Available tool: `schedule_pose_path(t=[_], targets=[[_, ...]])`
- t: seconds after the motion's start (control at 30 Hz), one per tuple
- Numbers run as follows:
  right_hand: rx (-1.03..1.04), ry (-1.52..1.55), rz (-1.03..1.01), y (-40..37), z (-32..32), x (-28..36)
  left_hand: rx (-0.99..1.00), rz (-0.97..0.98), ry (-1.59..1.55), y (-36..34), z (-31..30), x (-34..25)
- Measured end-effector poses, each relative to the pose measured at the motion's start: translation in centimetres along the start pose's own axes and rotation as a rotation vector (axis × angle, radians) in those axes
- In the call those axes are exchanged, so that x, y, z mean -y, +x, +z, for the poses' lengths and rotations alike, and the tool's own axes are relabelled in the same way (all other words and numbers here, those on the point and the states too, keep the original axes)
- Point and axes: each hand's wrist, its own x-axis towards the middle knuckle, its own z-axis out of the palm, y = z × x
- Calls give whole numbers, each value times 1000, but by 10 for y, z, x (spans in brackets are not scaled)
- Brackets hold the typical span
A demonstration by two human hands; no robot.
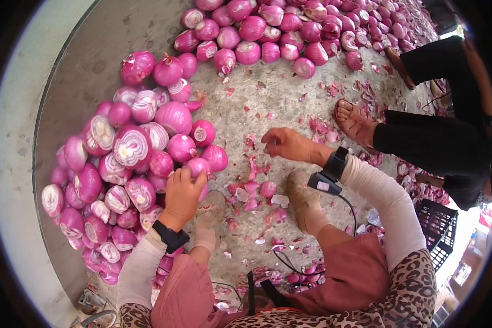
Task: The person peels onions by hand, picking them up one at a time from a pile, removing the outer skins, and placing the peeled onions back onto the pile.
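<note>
My left hand (182,198) is at the right edge of a heap of peeled red onions (132,146), its fingers bent on a pink onion (198,166). Several onions in this heap are cut, with white and purple rings showing. My right hand (281,143) hangs above the concrete floor, apart from the heap, with its fingers curled loosely; whether something small is between them cannot be made out. Loose onion skins (251,191) lie on the floor between my hands and feet.
A larger onion pile (290,33) stretches across the top. Another person's sandalled foot (356,121) and dark-trousered legs are at the right. A black crate (438,229) stands at the lower right. Cables (290,262) run near my feet. A wall (22,136) is at the left.
</note>
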Motion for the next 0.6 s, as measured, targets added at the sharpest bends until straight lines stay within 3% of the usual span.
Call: schedule_pose_path(t=[0.03,0.2,0.4,0.6], targets=[[34,31,85,7,-9,-2,-7,-1,-18,0,0,0],[-108,-213,51,27,-36,-18,20,-35,-58,3,-5,-5],[-554,-486,-73,51,-82,-50,81,-48,-77,11,-24,-13],[-628,-656,-138,84,-140,-42,50,21,-125,11,-23,-8]])
